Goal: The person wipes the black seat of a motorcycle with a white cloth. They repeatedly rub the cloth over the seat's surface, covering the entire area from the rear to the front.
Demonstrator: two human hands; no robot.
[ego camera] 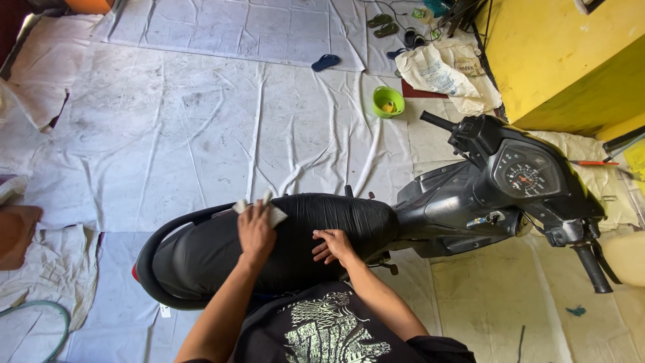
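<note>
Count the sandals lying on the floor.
5 show, all along the top edge. A blue sandal lies alone on the sheet; a green pair sits right of it; two dark ones lie by the sack. More may hide behind the clutter.
</note>
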